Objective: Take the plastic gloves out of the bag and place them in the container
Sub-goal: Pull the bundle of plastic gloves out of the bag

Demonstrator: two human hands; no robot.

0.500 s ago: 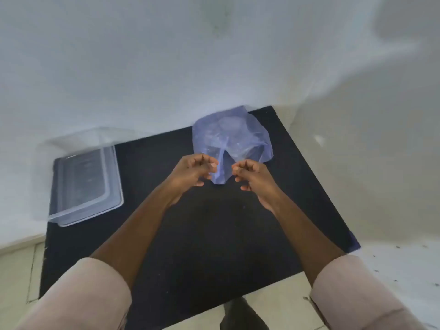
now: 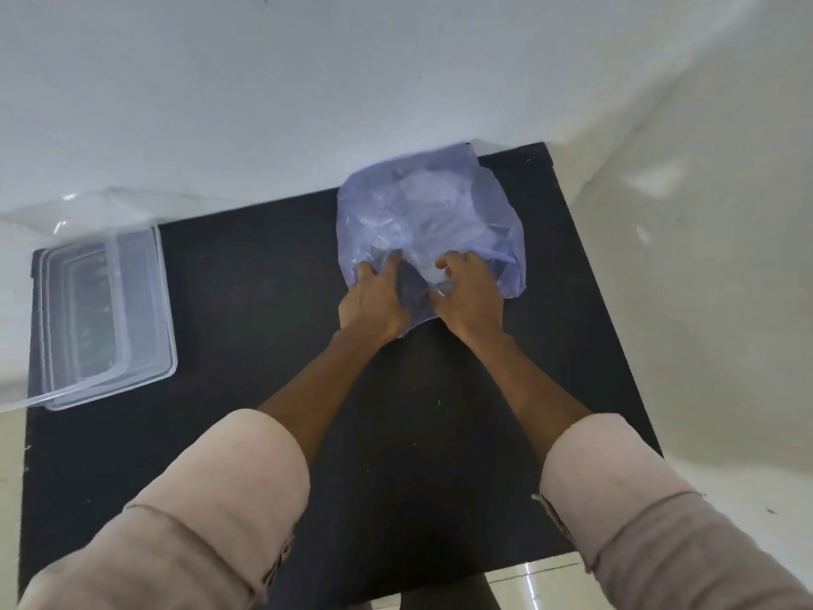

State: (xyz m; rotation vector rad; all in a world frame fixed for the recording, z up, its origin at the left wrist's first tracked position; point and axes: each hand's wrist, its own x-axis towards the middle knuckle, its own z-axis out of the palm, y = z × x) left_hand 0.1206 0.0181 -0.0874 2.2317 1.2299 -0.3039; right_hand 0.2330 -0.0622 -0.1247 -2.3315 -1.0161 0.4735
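Note:
A translucent blue plastic bag [image 2: 422,213] lies at the far right of the black table [image 2: 264,279], with crumpled clear plastic gloves [image 2: 418,191] showing faintly inside. My left hand [image 2: 374,301] holds the left side of the bag's near opening, its fingers pushed in under the film. My right hand [image 2: 468,297] is on the right side of the opening, fingers curled on the bag and clear plastic. A clear rectangular container [image 2: 105,319] stands at the table's left edge, apart from both hands.
White walls close off the far side and the right side of the table. A clear lid or sheet [image 2: 88,209] leans behind the container against the wall. Tiled floor [image 2: 528,583] shows beyond the table's near edge.
Both hands have moved forward from pinching the bag's near edge and now reach into its opening. The bag lies flatter and more spread out.

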